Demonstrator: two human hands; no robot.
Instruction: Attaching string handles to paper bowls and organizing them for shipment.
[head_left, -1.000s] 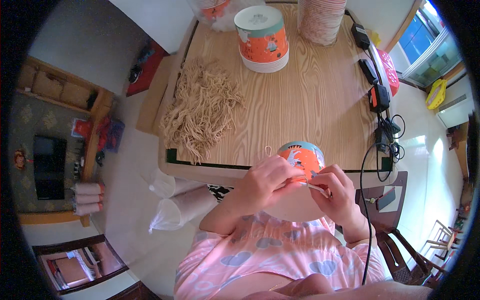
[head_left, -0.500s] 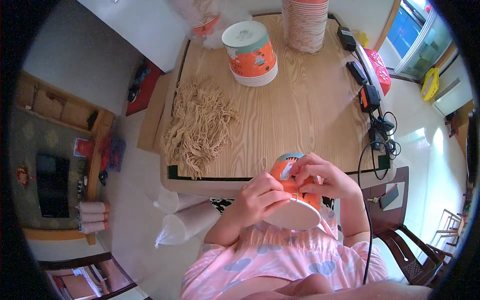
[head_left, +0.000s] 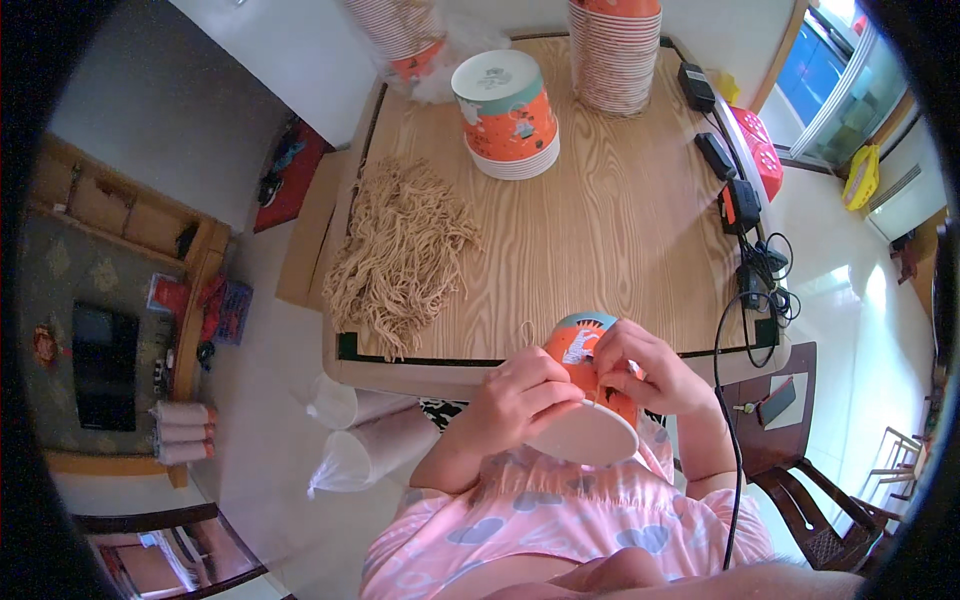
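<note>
Our right hand (head_left: 645, 370) has moved since a second ago — it was at the rim of the paper cup (head_left: 588, 425) and now sits on the cup's orange side — while our left hand (head_left: 525, 393) has come down to that rim. We have the cup just off the near edge of the table (head_left: 600, 220), tipped so its wide white end faces us and its teal end points toward the table. Our left hand is closed, thumb and fingers gripping the rim. Our right fingers are bent close together against the cup's side; a thin yellowish strand (head_left: 598, 394) shows below them, but we cannot tell whether they pinch it. Just beyond our left knuckles, by the table's near edge, we see a small loop of string (head_left: 527, 328).

On the table's left half we have a heap of tan strings (head_left: 405, 255). Toward its far side a short stack of printed cups (head_left: 508, 120) stands upside down, with a tall stack (head_left: 612, 65) at the far edge and a bagged stack (head_left: 400, 40) at the far left corner. Black adapters (head_left: 740, 207) and tangled cables (head_left: 775, 265) line the table's right edge. Below its near left edge we see white bundles (head_left: 375, 445) in clear plastic.
</note>
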